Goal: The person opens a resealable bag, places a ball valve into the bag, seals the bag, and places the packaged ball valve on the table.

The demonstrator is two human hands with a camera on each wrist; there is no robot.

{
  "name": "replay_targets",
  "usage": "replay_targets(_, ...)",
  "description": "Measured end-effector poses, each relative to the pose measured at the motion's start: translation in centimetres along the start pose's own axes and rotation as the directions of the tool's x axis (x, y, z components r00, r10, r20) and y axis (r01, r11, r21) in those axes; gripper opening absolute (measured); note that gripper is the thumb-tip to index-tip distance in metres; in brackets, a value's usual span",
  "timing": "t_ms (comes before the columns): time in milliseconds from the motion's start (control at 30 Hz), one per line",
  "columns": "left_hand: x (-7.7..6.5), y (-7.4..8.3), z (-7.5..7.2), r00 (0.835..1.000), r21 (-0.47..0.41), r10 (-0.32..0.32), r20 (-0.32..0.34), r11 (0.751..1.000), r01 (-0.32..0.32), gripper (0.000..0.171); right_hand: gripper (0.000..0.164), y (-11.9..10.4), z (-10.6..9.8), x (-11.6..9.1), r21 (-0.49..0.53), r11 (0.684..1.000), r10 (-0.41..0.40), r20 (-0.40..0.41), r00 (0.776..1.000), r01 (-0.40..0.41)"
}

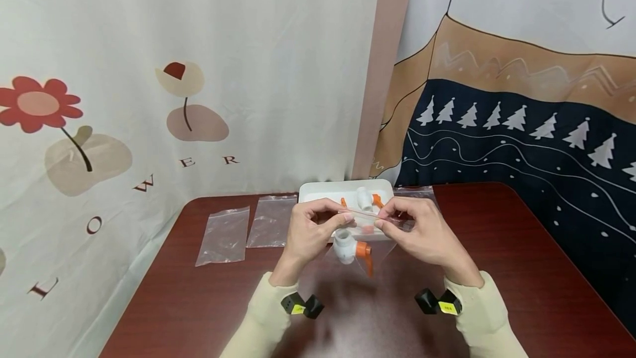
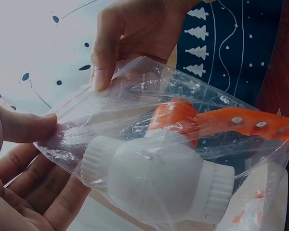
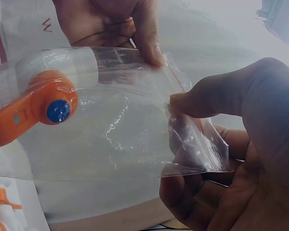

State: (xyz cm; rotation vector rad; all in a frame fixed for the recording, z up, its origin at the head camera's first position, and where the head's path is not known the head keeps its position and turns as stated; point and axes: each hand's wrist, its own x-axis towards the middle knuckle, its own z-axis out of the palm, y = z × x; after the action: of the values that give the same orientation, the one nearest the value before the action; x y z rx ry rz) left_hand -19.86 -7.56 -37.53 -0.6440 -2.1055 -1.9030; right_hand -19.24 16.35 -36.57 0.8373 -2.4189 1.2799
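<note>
A clear zip bag (image 3: 120, 139) hangs between the two hands, its red-striped top edge uppermost. Inside it lies a white plastic ball valve (image 2: 149, 178) with an orange lever handle (image 2: 241, 122); a blue dot marks the handle's hub in the right wrist view. My left hand (image 1: 310, 231) pinches one end of the bag's top edge between thumb and fingers. At the other end, my right hand (image 1: 422, 231) pinches the same edge, thumb on top. In the head view the bag is held up in front of a white tray (image 1: 313, 191).
Another white valve (image 1: 364, 198) with an orange handle lies in the tray at the table's back. Two flat clear bags (image 1: 226, 236) (image 1: 272, 222) lie left of the tray, and another bag (image 1: 422, 192) lies to its right. Printed curtains (image 1: 298, 82) hang behind the dark red table (image 1: 199, 314).
</note>
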Motion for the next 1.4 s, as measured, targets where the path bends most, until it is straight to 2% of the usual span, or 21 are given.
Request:
replay_targets(267, 0.0, -0.2, 0.0, 1.000, -0.009, 0.005, -0.004, 1.000, -0.005, 0.008, 0.011, -0.1, -0.1, 0.0, 0.001, 1.000, 0.001, -0.004, 1.000, -0.001)
replay_targets(433, 0.0, -0.2, -0.1, 1.000, -0.010, -0.002, -0.001, 1.000, 0.002, 0.008, 0.009, 0.0, -0.4, -0.1, 0.002, 0.999, 0.033, 0.015, 0.999, -0.033)
replay_targets(733, 0.1, 0.1, -0.7, 0.999, 0.001, -0.010, -0.045, 1.000, 0.010, 0.008, 0.012, 0.2, -1.2, -0.2, -0.008, 0.998, 0.058, 0.016, 0.998, -0.058)
replay_targets(1000, 0.2, 0.1, -0.8, 0.999, 0.011, -0.018, -0.051, 1.000, 0.019, 0.008, 0.012, 0.2, -1.3, -0.2, -0.015, 0.998, 0.061, 0.013, 0.998, -0.060)
replay_targets(1233, 0.2, 0.1, -1.1, 0.999, -0.048, -0.010, -0.051, 0.999, 0.007, 0.007, 0.012, 0.4, -1.9, -0.4, -0.027, 0.996, 0.083, 0.011, 0.997, -0.082)
replay_targets(1400, 0.2, 0.0, -1.2, 0.999, -0.064, -0.030, -0.031, 0.998, 0.028, 0.009, 0.011, 0.6, -2.2, -0.5, -0.059, 0.994, 0.095, 0.016, 0.995, -0.094)
